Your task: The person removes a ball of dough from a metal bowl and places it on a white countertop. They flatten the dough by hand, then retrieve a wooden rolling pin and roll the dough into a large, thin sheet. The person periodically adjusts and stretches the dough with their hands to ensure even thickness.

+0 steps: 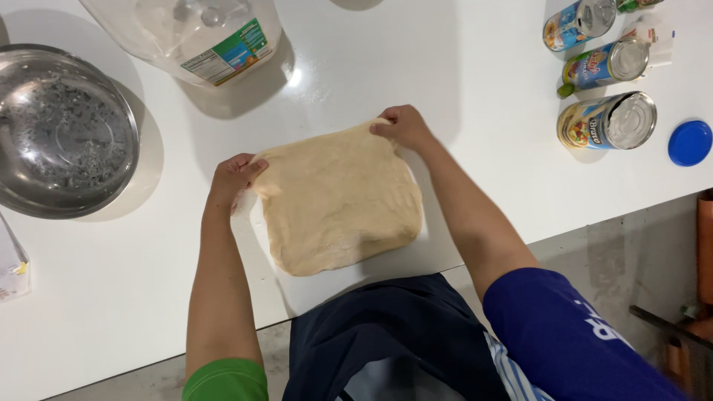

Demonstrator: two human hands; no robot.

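Left hand (236, 177) pinched on far-left corner of dough sheet (338, 202); right hand (401, 126) pinched on far-right corner. Both far corners lifted and pulled apart, likely to square sheet. Dough flat otherwise, near front edge of white table (111, 282), centred before person. Steel mixing bowl (63, 130) at left edge, clear plastic jug (200, 33) at back, three cans (605, 89) and blue lid (689, 142) at right, well apart from dough, leaving working room.

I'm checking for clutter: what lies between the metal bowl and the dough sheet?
Only bare white table and the left hand, pinching the corner of the dough sheet nearest the metal bowl, in the head view.
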